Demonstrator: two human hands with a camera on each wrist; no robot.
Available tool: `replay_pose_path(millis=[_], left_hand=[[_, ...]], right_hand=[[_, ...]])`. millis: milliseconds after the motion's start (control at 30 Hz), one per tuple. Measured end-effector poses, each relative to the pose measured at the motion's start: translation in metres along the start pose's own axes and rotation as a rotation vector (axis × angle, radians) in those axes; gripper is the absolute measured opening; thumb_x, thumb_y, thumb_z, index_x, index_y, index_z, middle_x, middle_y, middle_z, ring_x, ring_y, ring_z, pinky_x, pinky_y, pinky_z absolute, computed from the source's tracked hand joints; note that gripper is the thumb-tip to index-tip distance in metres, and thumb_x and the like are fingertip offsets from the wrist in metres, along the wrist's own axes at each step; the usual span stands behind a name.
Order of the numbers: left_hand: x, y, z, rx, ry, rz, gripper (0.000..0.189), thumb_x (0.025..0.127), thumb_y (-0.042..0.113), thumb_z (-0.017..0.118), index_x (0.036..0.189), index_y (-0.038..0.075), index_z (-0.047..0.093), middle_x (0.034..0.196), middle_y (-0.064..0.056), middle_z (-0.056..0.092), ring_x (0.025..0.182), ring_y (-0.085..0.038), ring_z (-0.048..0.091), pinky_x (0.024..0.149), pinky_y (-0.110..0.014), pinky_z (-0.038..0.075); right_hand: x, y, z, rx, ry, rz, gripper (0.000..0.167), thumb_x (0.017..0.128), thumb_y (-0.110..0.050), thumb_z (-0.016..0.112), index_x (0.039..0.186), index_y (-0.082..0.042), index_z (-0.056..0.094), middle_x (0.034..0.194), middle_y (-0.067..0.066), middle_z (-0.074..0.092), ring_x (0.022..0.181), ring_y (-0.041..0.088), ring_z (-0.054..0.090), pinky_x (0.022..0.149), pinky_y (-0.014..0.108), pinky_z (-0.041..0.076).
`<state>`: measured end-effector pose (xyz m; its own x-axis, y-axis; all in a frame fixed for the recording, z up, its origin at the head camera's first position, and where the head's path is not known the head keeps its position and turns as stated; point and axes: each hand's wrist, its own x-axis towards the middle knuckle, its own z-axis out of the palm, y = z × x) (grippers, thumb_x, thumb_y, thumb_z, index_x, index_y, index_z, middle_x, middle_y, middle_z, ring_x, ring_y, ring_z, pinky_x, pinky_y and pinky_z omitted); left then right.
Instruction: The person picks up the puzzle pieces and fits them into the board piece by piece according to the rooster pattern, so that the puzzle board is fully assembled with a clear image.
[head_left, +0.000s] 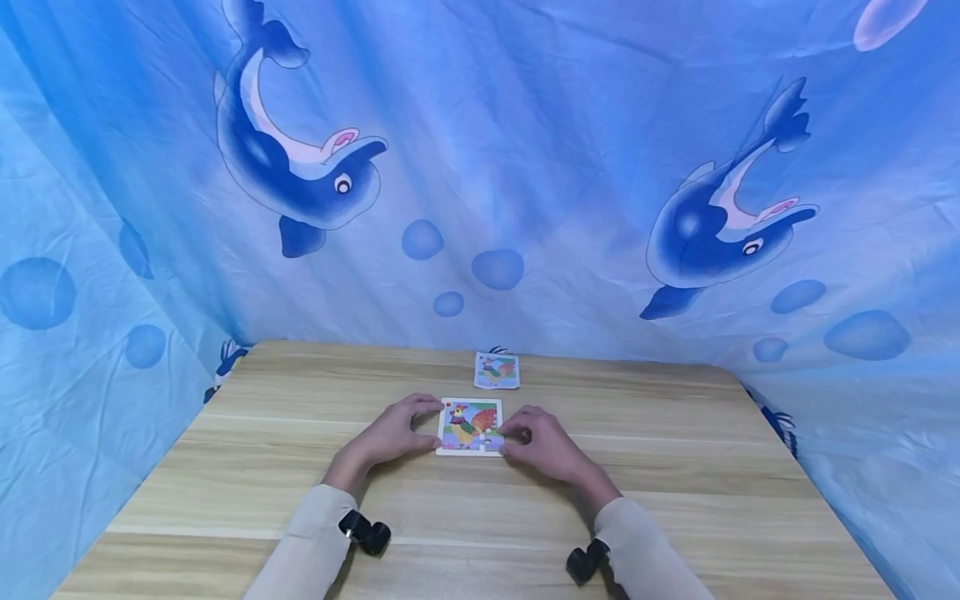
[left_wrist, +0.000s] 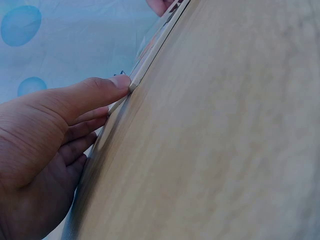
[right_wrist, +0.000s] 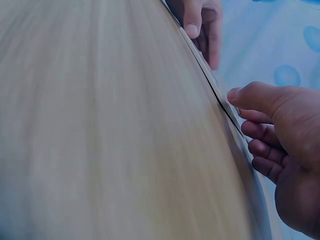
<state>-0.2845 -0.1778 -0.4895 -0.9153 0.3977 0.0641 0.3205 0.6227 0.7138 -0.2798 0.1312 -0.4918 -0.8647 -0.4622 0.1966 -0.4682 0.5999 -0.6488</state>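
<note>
A square picture puzzle (head_left: 462,427) showing a colourful rooster in a white frame lies flat on the wooden table. My left hand (head_left: 397,429) holds the frame's left side, the thumb near the lower corner and the fingers near the upper one. In the left wrist view, that thumb (left_wrist: 120,82) rests against the thin board edge. At the puzzle's lower right sits a small puzzle piece (head_left: 492,441), with a pale gap along its left side. My right hand (head_left: 547,443) pinches at this piece's right edge with thumb and curled fingers; its fingertips partly cover the edge.
Behind the puzzle, a paper card (head_left: 497,371) with a similar rooster picture lies near the table's back edge. The wooden table (head_left: 480,533) meets a blue dolphin-print cloth (head_left: 525,167) at the back and sides. Black wrist cameras sit on both sleeves.
</note>
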Motion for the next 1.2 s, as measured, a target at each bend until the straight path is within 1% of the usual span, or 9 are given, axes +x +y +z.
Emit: replay_pose_path(millis=[267,533,767,833,933,1100,1200], left_hand=[[0.000,0.000,0.000,-0.019,0.004,-0.006,0.066,0.088,0.026,0.082,0.146,0.008,0.058,0.155,-0.015,0.050,0.146,-0.039,0.045,0.120,-0.057,0.040],[0.000,-0.001,-0.001,-0.018,-0.003,0.000,0.065,0.089,0.026,0.082,0.147,0.008,0.058,0.155,-0.015,0.049,0.146,-0.040,0.045,0.120,-0.058,0.040],[-0.001,0.001,-0.002,-0.017,-0.005,-0.006,0.065,0.089,0.025,0.081,0.147,0.009,0.058,0.155,-0.014,0.049,0.146,-0.039,0.045,0.120,-0.057,0.040],[-0.001,0.001,-0.002,-0.025,-0.006,-0.014,0.064,0.089,0.025,0.082,0.147,0.010,0.058,0.156,-0.013,0.049,0.147,-0.037,0.044,0.121,-0.056,0.039],[-0.001,0.001,-0.002,-0.024,-0.006,-0.003,0.064,0.089,0.025,0.081,0.146,0.008,0.058,0.155,-0.014,0.049,0.146,-0.039,0.045,0.120,-0.057,0.040],[-0.001,0.000,-0.001,-0.028,-0.008,-0.002,0.064,0.089,0.026,0.081,0.146,0.008,0.058,0.155,-0.015,0.049,0.146,-0.040,0.044,0.120,-0.058,0.039],[-0.001,0.000,-0.001,-0.024,-0.006,-0.003,0.065,0.089,0.027,0.081,0.146,0.008,0.058,0.155,-0.015,0.049,0.147,-0.040,0.044,0.121,-0.059,0.037]], right_hand=[[0.006,-0.006,0.004,-0.014,-0.005,-0.006,0.022,0.086,-0.023,0.083,0.106,-0.014,0.079,0.103,-0.003,0.068,0.096,0.013,0.054,0.084,0.027,0.047],[0.006,-0.006,0.005,-0.029,-0.011,-0.006,0.023,0.086,-0.024,0.083,0.106,-0.013,0.079,0.103,-0.003,0.068,0.098,0.013,0.054,0.086,0.030,0.048],[0.008,-0.012,0.006,-0.020,0.002,0.011,0.026,0.087,-0.025,0.082,0.111,-0.014,0.079,0.105,-0.004,0.066,0.099,0.012,0.055,0.087,0.029,0.049],[0.009,-0.013,0.007,-0.012,0.003,0.002,0.024,0.088,-0.024,0.081,0.110,-0.014,0.080,0.105,-0.003,0.066,0.101,0.013,0.055,0.088,0.030,0.050],[0.011,-0.016,0.010,-0.015,-0.003,-0.003,0.021,0.089,-0.022,0.081,0.108,-0.015,0.080,0.107,-0.003,0.066,0.103,0.014,0.055,0.090,0.032,0.050],[0.013,-0.017,0.014,-0.041,-0.004,-0.008,0.017,0.088,-0.020,0.081,0.104,-0.015,0.079,0.109,0.000,0.065,0.105,0.016,0.055,0.092,0.037,0.049],[0.014,-0.017,0.017,-0.056,-0.007,-0.001,0.016,0.088,-0.021,0.081,0.103,-0.016,0.079,0.109,-0.001,0.065,0.105,0.016,0.054,0.092,0.036,0.049]])
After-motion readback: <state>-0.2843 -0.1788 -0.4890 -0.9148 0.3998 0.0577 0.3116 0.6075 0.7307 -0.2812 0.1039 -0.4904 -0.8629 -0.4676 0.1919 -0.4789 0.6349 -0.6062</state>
